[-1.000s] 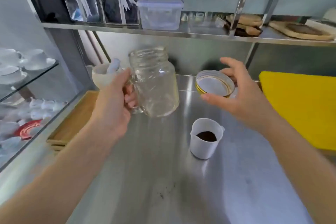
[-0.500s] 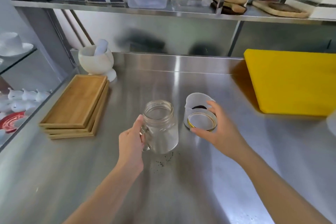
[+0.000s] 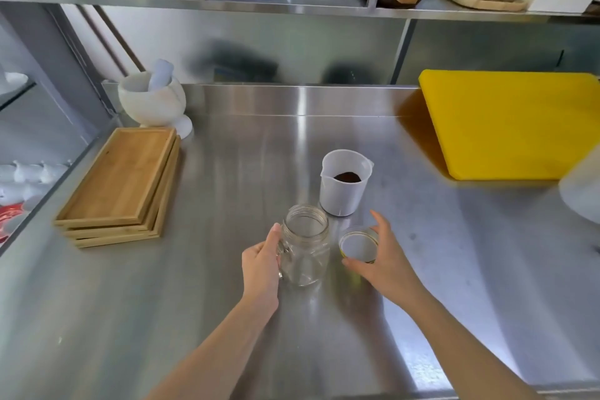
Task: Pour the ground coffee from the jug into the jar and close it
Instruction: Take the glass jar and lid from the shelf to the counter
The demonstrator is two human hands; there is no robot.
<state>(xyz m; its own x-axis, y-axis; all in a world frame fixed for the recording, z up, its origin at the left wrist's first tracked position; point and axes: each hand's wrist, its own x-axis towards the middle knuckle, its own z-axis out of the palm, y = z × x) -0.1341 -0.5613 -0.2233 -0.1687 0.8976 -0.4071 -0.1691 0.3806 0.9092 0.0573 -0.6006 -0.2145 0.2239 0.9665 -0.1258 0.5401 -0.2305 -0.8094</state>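
Note:
An empty glass jar [image 3: 305,247] with a handle stands upright on the steel counter [image 3: 227,318], its mouth uncovered. My left hand [image 3: 261,266] grips the handle on its left side. Just right of the jar, my right hand [image 3: 381,261] holds the gold-rimmed lid [image 3: 358,243], inner side up, low over the counter; whether the lid rests on the surface I cannot tell. Behind them a white plastic jug [image 3: 344,185] stands upright with dark ground coffee [image 3: 346,177] at its bottom.
A stack of wooden trays [image 3: 120,185] lies at the left, with a white mortar and pestle [image 3: 152,97] behind it. A yellow board [image 3: 516,123] lies at the back right. A blurred white object [image 3: 581,195] sits at the right edge. A steel shelf [image 3: 292,8] runs overhead.
Both hands have come down from chest height. The jar now stands on the counter, and the lid has moved from in front of the jug down to the jar's right side.

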